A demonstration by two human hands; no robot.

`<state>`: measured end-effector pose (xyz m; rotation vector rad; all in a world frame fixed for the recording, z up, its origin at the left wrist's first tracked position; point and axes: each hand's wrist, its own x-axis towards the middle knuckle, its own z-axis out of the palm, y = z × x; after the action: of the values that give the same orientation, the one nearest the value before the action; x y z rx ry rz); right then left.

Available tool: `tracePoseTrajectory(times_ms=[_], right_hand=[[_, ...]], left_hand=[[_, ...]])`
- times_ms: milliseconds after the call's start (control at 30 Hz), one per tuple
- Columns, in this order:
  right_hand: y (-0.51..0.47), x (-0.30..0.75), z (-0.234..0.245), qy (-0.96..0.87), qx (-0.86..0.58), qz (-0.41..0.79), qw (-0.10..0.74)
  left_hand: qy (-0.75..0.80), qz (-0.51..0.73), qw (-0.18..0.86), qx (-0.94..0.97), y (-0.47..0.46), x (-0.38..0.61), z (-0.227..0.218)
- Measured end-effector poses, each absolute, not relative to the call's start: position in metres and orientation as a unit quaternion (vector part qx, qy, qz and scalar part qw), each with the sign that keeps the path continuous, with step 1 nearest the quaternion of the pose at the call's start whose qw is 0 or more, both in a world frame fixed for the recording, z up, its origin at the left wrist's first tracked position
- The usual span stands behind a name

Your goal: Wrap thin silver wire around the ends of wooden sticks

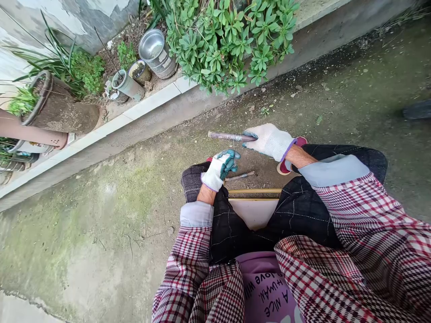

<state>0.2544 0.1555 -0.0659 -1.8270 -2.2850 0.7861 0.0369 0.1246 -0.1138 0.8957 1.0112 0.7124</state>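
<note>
My right hand (269, 139), in a white glove with a teal coated palm, is closed around one end of a short brown stick (232, 137). Silvery wire is wound round the stick's middle, and its pale end points left. Just below it, my left hand (222, 167), gloved the same way, is closed with its fingers curled. Whatever those fingers may hold is too small or hidden to make out. A second wrapped stick (243, 175) lies on the ground beside my left hand, partly covered by it.
Between my legs is a pale seat with a yellow rim (255, 191). Beyond runs a raised bed edge (151, 105) with a leafy bush (229, 45), a metal pot (156, 54) and a large brown pot (63, 105). A dark object (417, 111) lies at far right.
</note>
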Motion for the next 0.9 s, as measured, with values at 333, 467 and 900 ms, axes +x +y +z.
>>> tracePoseTrajectory(times_ms=[333, 467, 900], right_hand=[[0.16, 0.254, -0.079, -0.746, -0.605, 0.271, 0.062], [0.161, 0.251, -0.081, -0.725, -0.604, 0.318, 0.093], [0.155, 0.248, -0.081, -0.573, -0.585, 0.538, 0.199]], left_hand=[[0.537, 0.36, 0.606, 0.464, 0.121, 0.046, -0.116], [0.539, 0.386, 0.6, 0.447, 0.122, 0.046, -0.117], [0.466, 0.341, 0.662, 0.477, 0.124, 0.041, -0.119]])
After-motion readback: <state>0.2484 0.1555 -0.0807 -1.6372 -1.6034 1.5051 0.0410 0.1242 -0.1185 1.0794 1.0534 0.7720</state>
